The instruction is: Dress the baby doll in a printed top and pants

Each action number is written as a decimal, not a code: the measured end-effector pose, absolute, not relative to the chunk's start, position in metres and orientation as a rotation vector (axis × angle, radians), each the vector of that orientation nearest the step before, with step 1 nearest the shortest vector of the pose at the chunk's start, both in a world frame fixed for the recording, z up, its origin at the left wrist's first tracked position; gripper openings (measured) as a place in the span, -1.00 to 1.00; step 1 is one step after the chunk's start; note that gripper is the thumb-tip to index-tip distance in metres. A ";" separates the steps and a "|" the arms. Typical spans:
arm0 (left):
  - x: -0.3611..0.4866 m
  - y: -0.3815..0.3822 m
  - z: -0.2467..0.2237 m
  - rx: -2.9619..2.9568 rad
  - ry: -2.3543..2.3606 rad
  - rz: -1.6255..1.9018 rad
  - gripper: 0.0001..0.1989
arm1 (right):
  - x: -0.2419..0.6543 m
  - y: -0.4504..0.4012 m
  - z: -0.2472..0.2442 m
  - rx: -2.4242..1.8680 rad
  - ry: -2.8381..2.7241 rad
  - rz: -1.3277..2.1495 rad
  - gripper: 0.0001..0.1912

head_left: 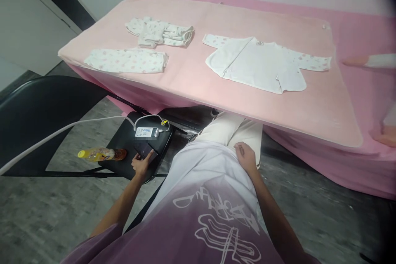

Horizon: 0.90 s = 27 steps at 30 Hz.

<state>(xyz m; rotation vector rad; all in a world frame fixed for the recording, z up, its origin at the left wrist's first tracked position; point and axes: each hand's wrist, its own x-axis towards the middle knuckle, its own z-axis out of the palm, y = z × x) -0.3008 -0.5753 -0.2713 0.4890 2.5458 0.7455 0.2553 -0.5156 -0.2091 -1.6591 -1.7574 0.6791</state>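
Observation:
My left hand (141,164) is closed on the edges of a dark phone (144,149), low over the seat of a black folding chair (119,140). Just beyond the phone lies a white power bank (145,132) with a white cable plugged into it. A bottle with a yellow cap (103,154) lies to the left of this hand. My right hand (246,156) rests on my thigh with its fingers curled in, and nothing shows in it.
A pink-covered table (185,84) stands ahead. On it are a spread white baby top (256,64), a folded patterned garment (126,61) and another patterned bundle (159,33). At the right edge another person's hand (355,61) and white sleeve show. A thick white cable (62,133) crosses the left.

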 end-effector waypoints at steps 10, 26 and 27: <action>-0.287 -0.541 -0.264 0.202 2.642 0.563 0.00 | 0.255 -0.516 -0.211 -1.656 -1.758 0.681 -0.66; -0.162 -0.531 -0.165 1.010 2.279 0.920 -0.14 | 0.173 -0.463 -0.148 -1.334 -1.651 1.070 -0.65; -0.149 -0.524 -0.159 1.052 2.211 0.957 -0.14 | 0.160 -0.455 -0.144 -1.289 -1.599 1.156 -0.64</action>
